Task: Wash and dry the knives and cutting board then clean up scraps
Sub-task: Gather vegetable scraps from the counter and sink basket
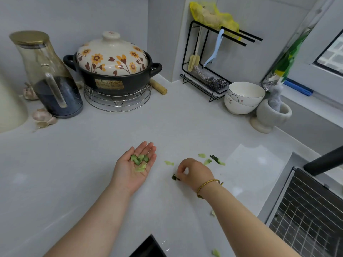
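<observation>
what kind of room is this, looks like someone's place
Most likely a home kitchen: a lidded clay pot and a steel scourer stand on the pale counter, vegetable scraps lie on it, and a sink sits at right.

Floral-lidded pot [113,71], glass jug [46,75], bowls [243,98]

Smooth, faintly glossy pale countertop [167,127]; glazed ceramic pot [113,71], wire-metal trivet [117,101], glass jug [48,75].

The bench [130,127] is a pale grey, L-shaped surface set into a corner of plain light grey walls [74,19]. A window [332,52] with a dark frame stands at the right. A sink [306,216] with a wire grid adjoins the bench at lower right. Soft light reflects off the bench surface.
</observation>
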Demonstrator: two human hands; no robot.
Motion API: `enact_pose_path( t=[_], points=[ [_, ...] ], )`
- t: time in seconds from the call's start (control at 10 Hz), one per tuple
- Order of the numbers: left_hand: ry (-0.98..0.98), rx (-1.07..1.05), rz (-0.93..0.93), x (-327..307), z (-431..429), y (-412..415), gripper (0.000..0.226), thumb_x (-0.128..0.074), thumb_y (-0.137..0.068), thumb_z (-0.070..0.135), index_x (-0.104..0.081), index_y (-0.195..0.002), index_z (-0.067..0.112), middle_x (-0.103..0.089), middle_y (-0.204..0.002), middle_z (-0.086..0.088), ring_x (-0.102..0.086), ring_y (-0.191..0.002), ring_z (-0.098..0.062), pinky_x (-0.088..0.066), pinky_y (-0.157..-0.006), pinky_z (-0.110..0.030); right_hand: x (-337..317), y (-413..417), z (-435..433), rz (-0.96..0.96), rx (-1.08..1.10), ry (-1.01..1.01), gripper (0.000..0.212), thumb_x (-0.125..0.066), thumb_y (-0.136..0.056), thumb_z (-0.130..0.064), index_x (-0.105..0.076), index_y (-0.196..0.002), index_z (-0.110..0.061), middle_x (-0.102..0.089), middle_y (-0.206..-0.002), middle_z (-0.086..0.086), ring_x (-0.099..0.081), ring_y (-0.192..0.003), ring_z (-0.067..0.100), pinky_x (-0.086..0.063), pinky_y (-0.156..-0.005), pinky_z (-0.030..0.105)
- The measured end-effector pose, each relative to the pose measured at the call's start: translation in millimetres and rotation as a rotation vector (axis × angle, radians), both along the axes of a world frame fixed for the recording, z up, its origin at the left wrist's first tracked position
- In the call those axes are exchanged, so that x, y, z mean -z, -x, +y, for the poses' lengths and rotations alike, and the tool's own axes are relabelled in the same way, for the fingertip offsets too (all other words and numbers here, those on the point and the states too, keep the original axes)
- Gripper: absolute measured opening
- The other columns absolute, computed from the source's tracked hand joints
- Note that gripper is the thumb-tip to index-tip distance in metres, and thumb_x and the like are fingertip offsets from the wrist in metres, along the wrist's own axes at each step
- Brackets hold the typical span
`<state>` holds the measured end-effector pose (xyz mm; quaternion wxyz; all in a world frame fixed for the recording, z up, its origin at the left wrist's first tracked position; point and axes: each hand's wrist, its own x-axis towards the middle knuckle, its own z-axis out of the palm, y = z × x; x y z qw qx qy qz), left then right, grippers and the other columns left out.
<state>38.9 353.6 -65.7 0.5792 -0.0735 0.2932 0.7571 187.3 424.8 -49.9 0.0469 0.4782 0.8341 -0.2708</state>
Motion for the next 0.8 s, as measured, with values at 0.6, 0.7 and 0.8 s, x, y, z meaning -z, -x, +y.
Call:
enact_pose_path(
  t=[0.6,0.7,0.8],
  points=[
    [0.02,-0.007,0.0,3.0,4.0,11.1,0.06,-0.033,-0.098,0.021,-0.073,-0.058,0.002,-0.072,-0.074,-0.011,-0.071,-0.064,-0.021,-0.057,-0.057,-0.031,4.4,15.2,11.9,-0.112,-0.127,0.055,0.032,-0.052,-0.087,-0.018,-0.035,-0.061,-0.028,-0.049,-0.092,-0.007,-0.047,-0.082,0.014,-0.036,-0.07,0.021],
    [0.018,-0.01,-0.005,2.7,5.4,13.5,0.06,-0.033,-0.098,0.021,-0.073,-0.058,0.002,-0.072,-0.074,-0.011,-0.071,-0.064,-0.021,-0.057,-0.056,-0.031,1.0,21.0,16.7,-0.049,-0.086,0.03,0.028,-0.05,-0.087,-0.016,-0.038,-0.065,-0.026,-0.058,-0.099,0.0,-0.046,-0.08,0.014,-0.034,-0.068,0.021],
    [0.022,-0.019,-0.007,3.2,5.7,16.4,0.06,-0.033,-0.098,0.021,-0.073,-0.058,0.001,-0.072,-0.074,-0.011,-0.071,-0.064,-0.021,-0.057,-0.056,-0.031,1.6,31.1,25.2,-0.019,-0.057,0.026,0.034,-0.05,-0.086,-0.013,-0.034,-0.06,-0.029,-0.057,-0.094,-0.001,-0.046,-0.08,0.014,-0.034,-0.068,0.021]
  ],
)
